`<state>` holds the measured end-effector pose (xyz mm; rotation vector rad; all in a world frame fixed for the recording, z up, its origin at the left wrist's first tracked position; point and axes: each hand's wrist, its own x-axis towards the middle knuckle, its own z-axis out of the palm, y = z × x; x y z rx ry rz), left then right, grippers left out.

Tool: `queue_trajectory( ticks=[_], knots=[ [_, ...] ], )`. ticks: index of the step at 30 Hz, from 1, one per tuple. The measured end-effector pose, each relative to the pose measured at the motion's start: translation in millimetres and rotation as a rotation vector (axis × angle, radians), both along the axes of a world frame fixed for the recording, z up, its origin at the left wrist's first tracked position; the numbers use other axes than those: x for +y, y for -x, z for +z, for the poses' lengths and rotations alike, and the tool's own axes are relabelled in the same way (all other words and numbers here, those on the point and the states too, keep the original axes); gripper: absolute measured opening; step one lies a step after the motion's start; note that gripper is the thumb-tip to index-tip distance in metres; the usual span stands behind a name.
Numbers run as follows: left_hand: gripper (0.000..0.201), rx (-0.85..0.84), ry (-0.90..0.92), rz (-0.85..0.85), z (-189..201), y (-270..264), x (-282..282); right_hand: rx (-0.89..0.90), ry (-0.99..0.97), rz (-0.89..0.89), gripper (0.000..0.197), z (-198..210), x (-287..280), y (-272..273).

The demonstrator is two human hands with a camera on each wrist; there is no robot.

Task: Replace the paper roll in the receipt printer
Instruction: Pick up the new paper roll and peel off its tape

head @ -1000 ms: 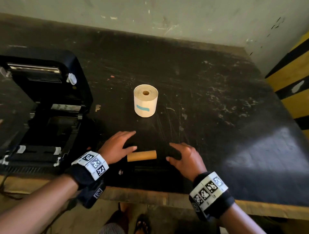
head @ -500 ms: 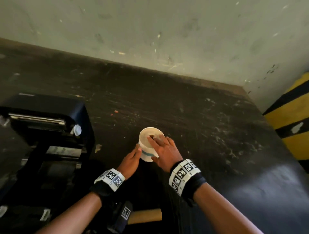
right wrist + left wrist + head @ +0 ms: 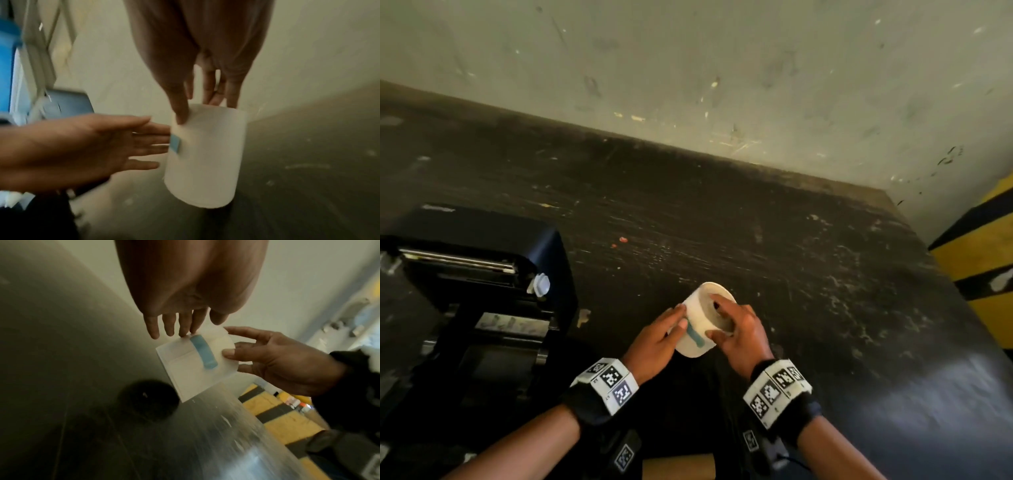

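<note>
My right hand [image 3: 724, 318] grips the new white paper roll [image 3: 697, 334] by its upper end, thumb on the side and fingers over the top. The roll is tilted and lifted just above the dark table [image 3: 825, 308]. A strip of blue tape [image 3: 203, 353] seals its loose end. My left hand [image 3: 678, 320] touches the roll's side beside the tape with straight fingers [image 3: 152, 141]. The black receipt printer [image 3: 482, 274] stands open at the left, its paper bay hidden in shadow. The empty cardboard core [image 3: 678, 466] lies near the table's front edge, between my forearms.
A stained wall [image 3: 722, 68] runs along the back of the table. A yellow and black striped post [image 3: 983, 260] stands at the right. The printer's raised lid [image 3: 469, 240] faces me at the left.
Both hands left the front edge by the cardboard core and reached the roll. The roll stood upright on the table; now my right hand holds it tilted and raised.
</note>
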<state>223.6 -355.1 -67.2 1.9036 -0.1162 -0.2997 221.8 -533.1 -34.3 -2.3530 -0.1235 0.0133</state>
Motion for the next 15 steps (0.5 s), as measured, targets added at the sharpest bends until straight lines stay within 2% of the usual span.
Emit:
queue_trajectory(
  ticks=[3, 6, 8, 11, 15],
  knots=[
    [0.045, -0.19, -0.207, -0.154, 11.9, 0.8, -5.8, 0.083, -0.335, -0.199, 0.056, -9.0, -12.7, 16.6],
    [0.054, -0.302, -0.457, -0.363, 18.4, 3.4, -13.0, 0.199, -0.466, -0.297, 0.054, -23.3, -25.0, 38.1],
    [0.06, -0.353, -0.57, -0.475, 17.9, 7.0, -17.3, 0.259, -0.479, -0.288, 0.055, -30.5, -33.9, 52.2],
    [0.064, -0.454, -0.624, -0.546, 18.9, 14.1, -25.8, 0.31, -0.411, -0.231, 0.059, -34.7, -45.6, 63.6],
    [0.068, -0.512, -0.76, -0.554, 18.4, 18.1, -20.9, 0.266, -0.16, -0.231, 0.068, -29.5, -46.3, 64.9]
  ],
)
